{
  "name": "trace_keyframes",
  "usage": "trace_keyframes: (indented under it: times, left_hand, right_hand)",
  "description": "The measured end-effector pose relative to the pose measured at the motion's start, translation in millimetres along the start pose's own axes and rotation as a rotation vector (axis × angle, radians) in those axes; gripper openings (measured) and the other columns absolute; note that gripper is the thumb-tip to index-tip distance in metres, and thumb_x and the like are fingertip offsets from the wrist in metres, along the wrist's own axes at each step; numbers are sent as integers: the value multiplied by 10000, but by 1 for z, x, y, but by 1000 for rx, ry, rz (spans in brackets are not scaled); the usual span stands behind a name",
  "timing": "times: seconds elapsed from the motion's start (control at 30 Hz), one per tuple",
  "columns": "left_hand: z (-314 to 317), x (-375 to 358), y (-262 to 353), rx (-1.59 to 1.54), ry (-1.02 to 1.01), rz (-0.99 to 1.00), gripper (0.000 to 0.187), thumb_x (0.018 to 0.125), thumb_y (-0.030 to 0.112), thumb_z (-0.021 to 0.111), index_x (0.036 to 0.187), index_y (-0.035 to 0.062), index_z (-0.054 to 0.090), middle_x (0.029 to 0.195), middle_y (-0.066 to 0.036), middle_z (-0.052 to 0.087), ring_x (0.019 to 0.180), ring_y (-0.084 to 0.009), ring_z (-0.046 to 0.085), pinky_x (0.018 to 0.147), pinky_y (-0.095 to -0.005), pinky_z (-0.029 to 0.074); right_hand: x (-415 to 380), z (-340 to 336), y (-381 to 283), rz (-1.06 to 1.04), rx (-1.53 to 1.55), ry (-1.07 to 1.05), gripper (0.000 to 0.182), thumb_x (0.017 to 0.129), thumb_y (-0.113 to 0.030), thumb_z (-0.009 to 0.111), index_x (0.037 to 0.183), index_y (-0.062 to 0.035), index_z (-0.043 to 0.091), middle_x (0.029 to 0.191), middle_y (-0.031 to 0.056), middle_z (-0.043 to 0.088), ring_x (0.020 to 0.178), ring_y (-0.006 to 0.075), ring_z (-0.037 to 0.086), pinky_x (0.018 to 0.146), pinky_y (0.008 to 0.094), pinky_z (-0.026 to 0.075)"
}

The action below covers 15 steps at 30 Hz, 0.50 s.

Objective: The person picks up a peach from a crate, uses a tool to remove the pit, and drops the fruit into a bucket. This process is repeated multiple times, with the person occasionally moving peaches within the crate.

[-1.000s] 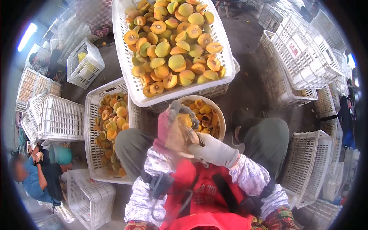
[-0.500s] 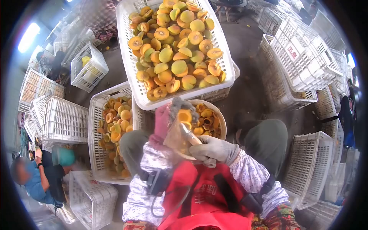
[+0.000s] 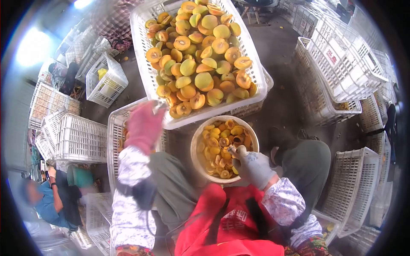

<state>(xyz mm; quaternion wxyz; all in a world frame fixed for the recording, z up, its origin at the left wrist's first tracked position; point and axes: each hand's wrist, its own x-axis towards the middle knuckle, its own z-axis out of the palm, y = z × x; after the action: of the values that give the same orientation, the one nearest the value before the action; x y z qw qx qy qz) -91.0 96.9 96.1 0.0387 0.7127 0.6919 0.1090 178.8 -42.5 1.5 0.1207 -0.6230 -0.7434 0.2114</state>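
My left hand (image 3: 146, 124), in a pink glove with grey fingertips, is blurred over the lower left corner of the big white crate (image 3: 158, 120) of halved orange-yellow fruit (image 3: 188, 67); what it holds, if anything, cannot be made out. My right hand (image 3: 255, 165), in a pale grey glove, is closed round a small tool (image 3: 232, 149) whose metal end shows at the fingers. It hovers at the right rim of a round white bucket (image 3: 194, 158) with fruit pieces (image 3: 218, 149) inside.
A lower white crate (image 3: 115, 141) lies left, partly behind my left arm. Stacked white crates (image 3: 81, 136) line the left side, others (image 3: 341, 59) the right. A person in blue (image 3: 51, 198) sits at the lower left. Checked cloth (image 3: 115, 19) shows at the upper left.
My hands have parted. The left went left and up from the bucket; the right moved right and slightly down with the tool. The bucket is now mostly uncovered, and the orange fruit is out of sight.
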Motion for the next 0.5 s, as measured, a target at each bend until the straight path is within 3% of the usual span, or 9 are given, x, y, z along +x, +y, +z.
trace_keyframes:
  times: [0.07, 0.1, 0.13, 0.2, 0.23, 0.5]
  left_hand:
    - [19, 19, 41, 102, -138, 63, 402, 871, 393, 573, 1091, 67, 657, 1103, -157, 643, 1089, -327, 573, 948, -439, 447]
    - [35, 29, 52, 75, -82, 222, 332, 847, 341, 609, 1001, 51, 656, 1016, -148, 653, 1010, -320, 598, 888, -438, 475]
    - [43, 38, 61, 73, -77, 225, 332, 847, 341, 609, 1001, 51, 656, 1016, -148, 653, 1010, -320, 598, 888, -438, 475]
    - [48, 52, 82, 514, -472, 655, 576, 799, 535, 579, 1245, 172, 592, 1318, -175, 520, 1197, -318, 523, 1005, -441, 414]
    - [64, 60, 69, 469, -271, 738, 450, 829, 415, 580, 1213, 181, 612, 1168, -166, 614, 1017, -341, 623, 908, -442, 485]
    - [59, 72, 53, 594, -306, 761, 504, 843, 453, 571, 1250, 156, 593, 1200, -169, 608, 1006, -360, 630, 903, -431, 493]
  right_hand:
    - [-1, 7, 3, -5, 11, 34, 233, 880, -266, 581, 954, -58, 509, 609, 125, 624, 538, 322, 632, 483, 458, 487]
    - [-3, 6, 3, -66, 36, 149, 224, 871, -254, 597, 946, -63, 509, 596, 122, 617, 526, 315, 627, 474, 450, 483]
    - [-4, 2, 4, -130, 60, 266, 217, 862, -241, 613, 939, -68, 509, 582, 119, 609, 515, 309, 622, 464, 442, 479]
    - [-4, -15, 0, -69, 59, 241, 212, 846, -216, 638, 940, -76, 510, 565, 114, 596, 497, 306, 612, 457, 429, 478]
    - [-4, -20, -1, -65, 98, 273, 213, 846, -215, 640, 940, -75, 509, 561, 114, 592, 494, 309, 610, 458, 427, 479]
    - [-9, -35, 1, -27, 190, 281, 244, 851, -217, 649, 987, -67, 514, 625, 129, 615, 561, 298, 639, 499, 402, 498]
